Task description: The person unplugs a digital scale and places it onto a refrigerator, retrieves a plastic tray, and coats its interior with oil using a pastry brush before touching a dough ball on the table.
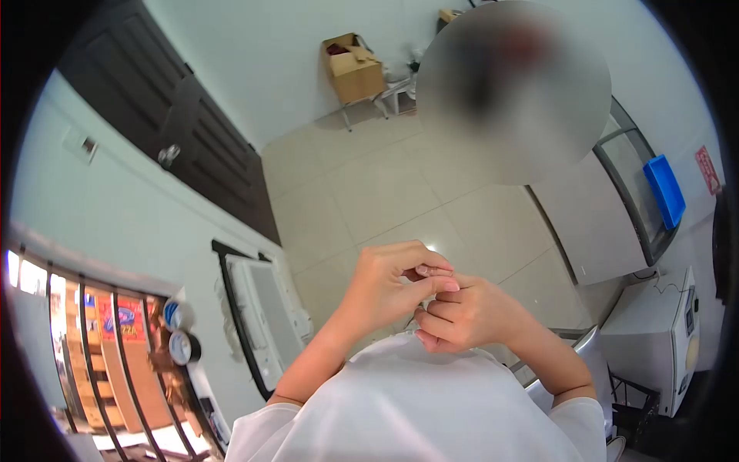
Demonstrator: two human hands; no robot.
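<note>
Both of my hands meet in front of the white shirt (431,400), above the tiled floor. My left hand (400,281) is closed in a pinch, its thumb and fingertips pressed together against the knuckle side of the other hand. My right hand (459,317) is curled into a loose fist just below and to the right, touching the left fingertips. Whatever either hand may hold is hidden by the fingers or too small to make out.
A dark door (181,123) stands left. An open cardboard box (358,77) sits on a stand at the back. On the right are a chest freezer (593,223) with a blue tray (664,192) and a white appliance (643,331). A barred window (115,362) lies lower left.
</note>
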